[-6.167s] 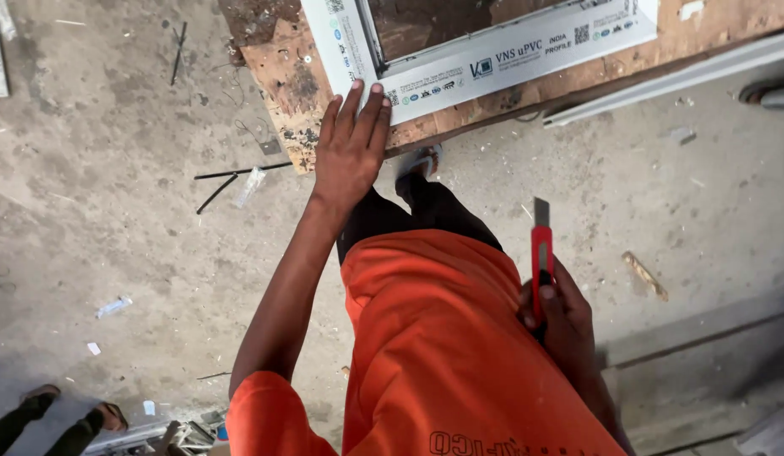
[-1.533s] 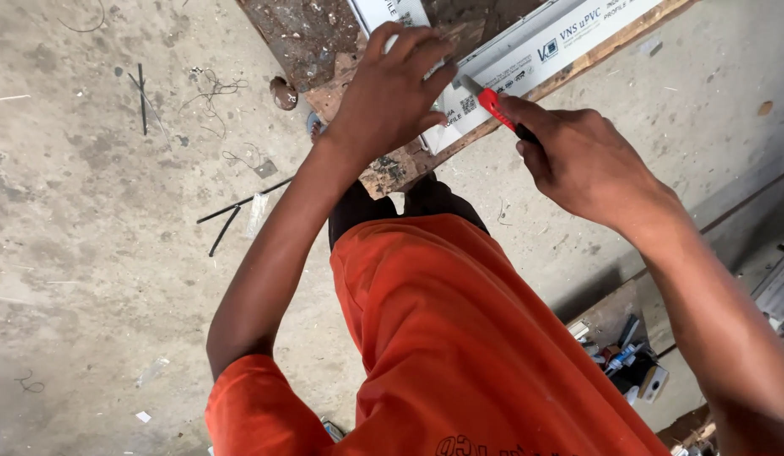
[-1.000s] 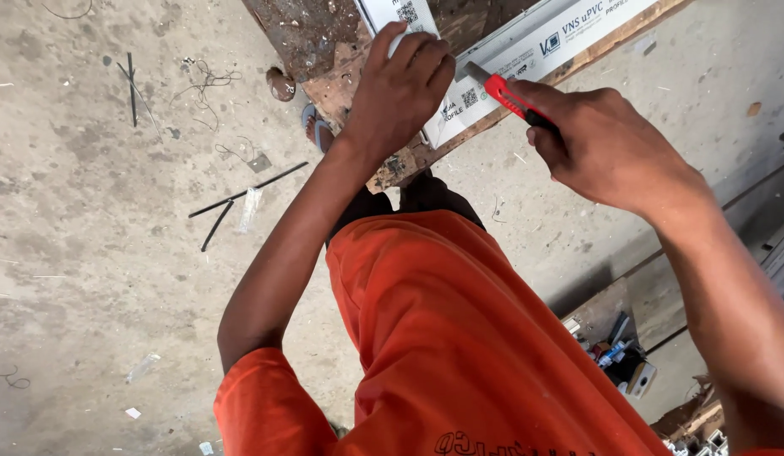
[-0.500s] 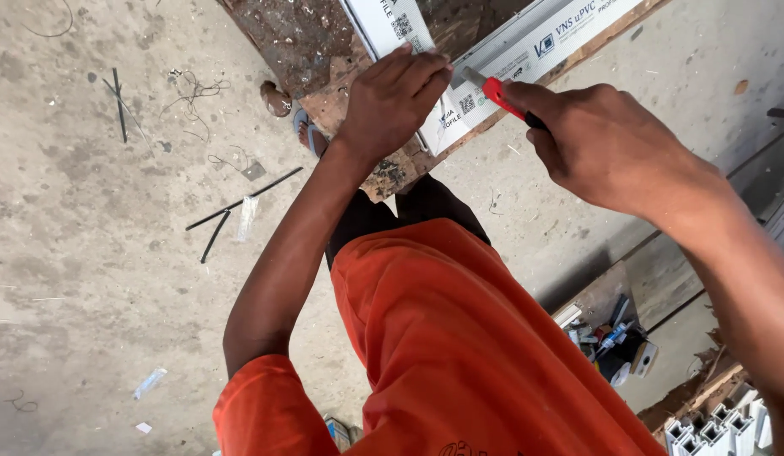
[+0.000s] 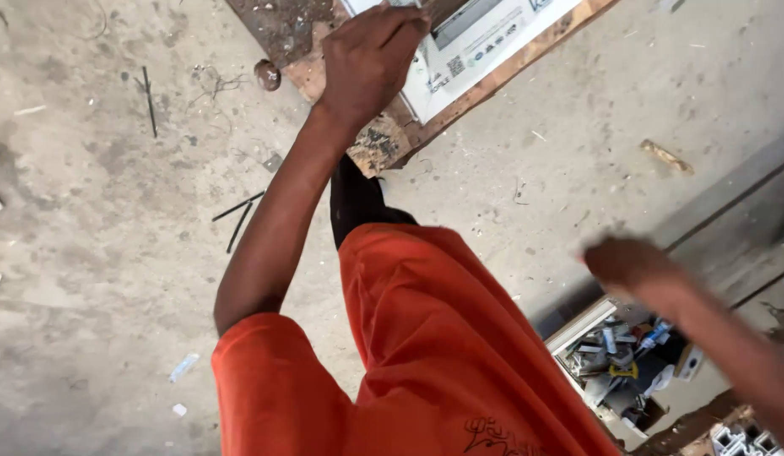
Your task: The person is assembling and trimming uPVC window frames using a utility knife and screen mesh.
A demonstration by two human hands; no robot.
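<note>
My left hand (image 5: pixel 371 59) reaches forward at the top of the view, fingers curled down on the corner of a white plastic window frame (image 5: pixel 476 51). That frame lies on a worn wooden board (image 5: pixel 379 143). My right hand (image 5: pixel 632 263) is blurred at the right, low over the concrete floor and well away from the frame. It looks closed, but nothing can be made out in it; the red utility knife from the earlier frames is not visible. My orange shirt (image 5: pixel 426 355) fills the lower middle.
An open box of small tools and parts (image 5: pixel 620 363) sits at the lower right. Thin dark rods (image 5: pixel 238 215) and a small round brown object (image 5: pixel 268 74) lie on the concrete floor at the left. A wood scrap (image 5: pixel 666 156) lies at the right.
My right hand, which held the red knife against the frame beside my left hand, has swung down and to the right, away from the frame. My left hand stays on the frame.
</note>
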